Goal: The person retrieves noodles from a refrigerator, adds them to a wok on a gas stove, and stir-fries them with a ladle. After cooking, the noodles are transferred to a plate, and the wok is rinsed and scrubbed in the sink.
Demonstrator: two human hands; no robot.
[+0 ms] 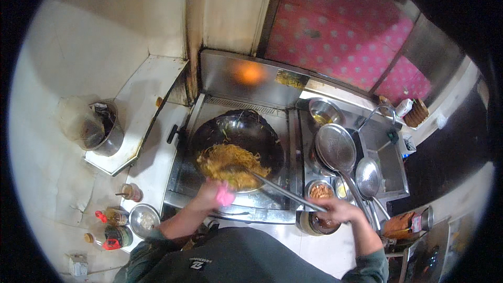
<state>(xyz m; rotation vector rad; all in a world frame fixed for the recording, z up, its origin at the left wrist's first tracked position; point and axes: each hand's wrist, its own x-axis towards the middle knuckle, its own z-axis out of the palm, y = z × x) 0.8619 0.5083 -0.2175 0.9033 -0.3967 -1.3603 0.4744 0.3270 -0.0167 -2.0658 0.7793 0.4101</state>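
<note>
A dark wok [235, 124] sits on the stove, with shredded or noodle-like yellow food [232, 159] heaped toward its near side. My left hand [210, 195], slightly blurred, grips a pink cloth [225, 193] against the wok's near rim. Whether a wok handle lies under the cloth cannot be seen. In my right hand [336, 209] is the end of a long metal handle [289, 193]. That handle slants down leftward into the wok, where the tool's dark head [235, 169] rests among the food.
Right of the stove stand a metal bowl with yellow liquid [323, 119], a round strainer [336, 147], a ladle [368, 177], a bowl of brown pieces [321, 190] and a sink [387, 165]. Leftward are a metal bowl [144, 220], several bottles [117, 217] and a pot [110, 141] on a ledge.
</note>
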